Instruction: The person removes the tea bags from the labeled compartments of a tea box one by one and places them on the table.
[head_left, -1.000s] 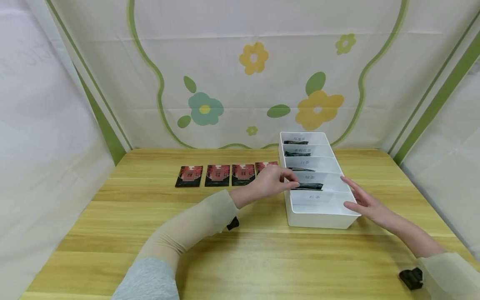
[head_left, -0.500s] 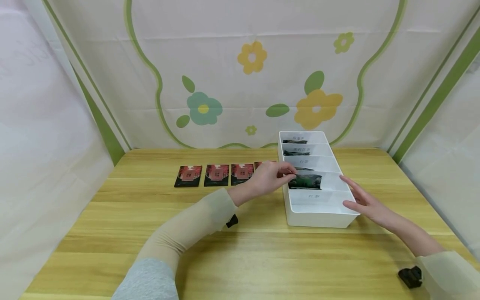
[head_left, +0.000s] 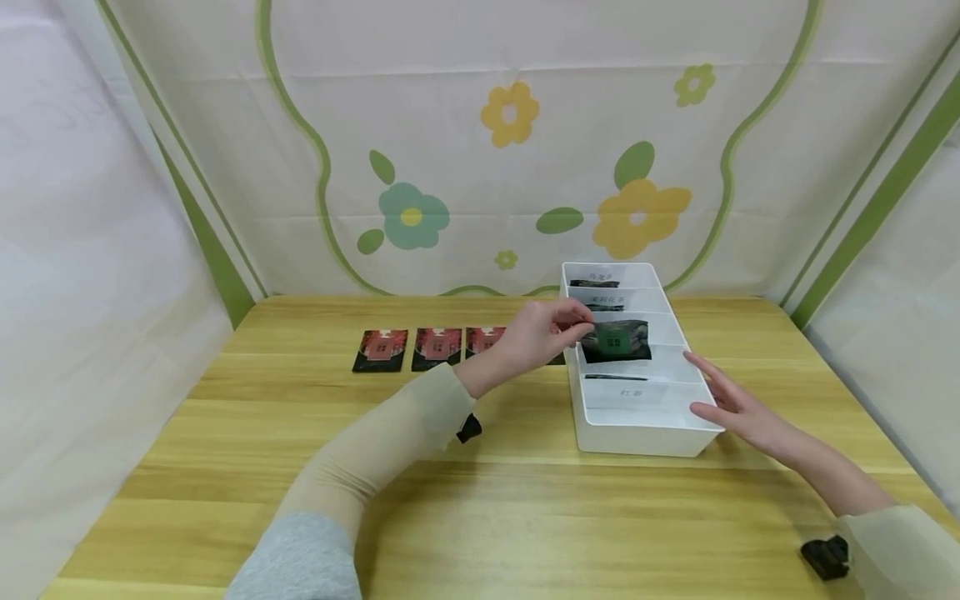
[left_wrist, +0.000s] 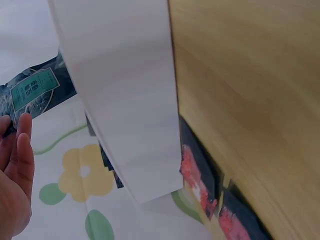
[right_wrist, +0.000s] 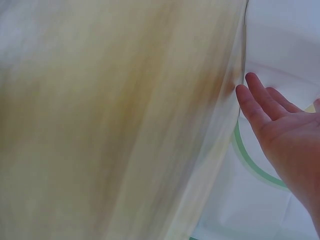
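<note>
My left hand (head_left: pixel 534 343) pinches the left edge of a black tea sachet (head_left: pixel 621 340) with a green label. The sachet hangs above the middle compartments of a white divided box (head_left: pixel 637 439), its printed face toward me. In the left wrist view this tea sachet (left_wrist: pixel 37 87) shows its green label beyond the fingertips, past the box wall (left_wrist: pixel 120 90). My right hand (head_left: pixel 738 410) rests at the box's right side, thumb and fingers spread along the rim. The right wrist view shows that right hand (right_wrist: pixel 282 125) with fingers fairly straight.
Several red-and-black sachets (head_left: pixel 380 350) lie in a row left of the box; the left arm partly covers the row. Dark sachets (head_left: pixel 595 284) stand in the rear compartments, and another sachet's edge (head_left: pixel 617 377) shows nearer me. A floral curtain (head_left: pixel 450 125) backs the wooden table (head_left: pixel 525 533).
The left hand has drawn the green-labelled tea sachet up out of its compartment and slightly away from me, so its face now shows. The right hand has stayed at the box's side.
</note>
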